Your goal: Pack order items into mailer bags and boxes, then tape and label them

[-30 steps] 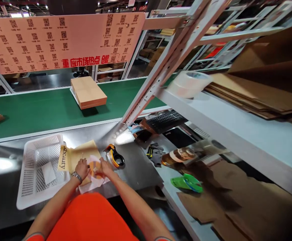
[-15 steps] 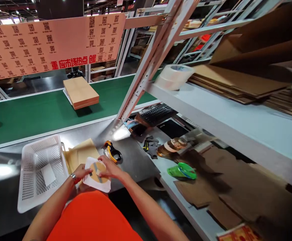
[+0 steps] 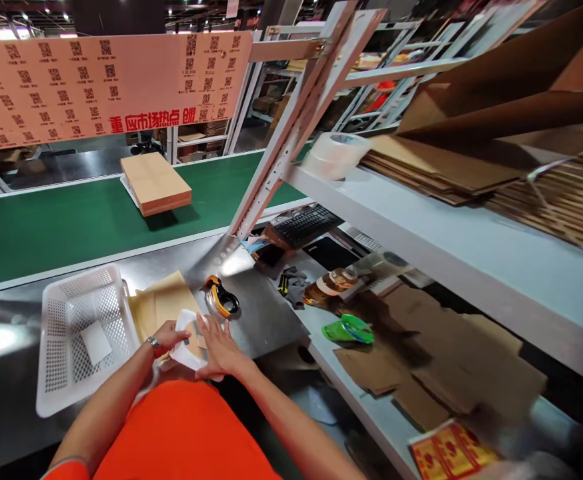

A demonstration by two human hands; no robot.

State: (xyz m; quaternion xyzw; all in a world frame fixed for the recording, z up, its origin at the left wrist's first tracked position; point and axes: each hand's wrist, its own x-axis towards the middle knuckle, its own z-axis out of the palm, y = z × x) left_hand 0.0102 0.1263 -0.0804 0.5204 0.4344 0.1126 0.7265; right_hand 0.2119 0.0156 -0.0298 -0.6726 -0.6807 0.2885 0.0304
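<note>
Left hand pinching, right hand spread over, my grip holds a white packet — likely light, bendable, best taken by its edges.

On our steel counter, we hold the white packet in both hands, right of the perforated basket.

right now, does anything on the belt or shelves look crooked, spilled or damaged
The tan cardboard box on the green belt looks askew: a white tray edge peeks out along its left side. On the white lower shelf, flat brown cardboard pieces overlap untidily. No spill shows.
</note>
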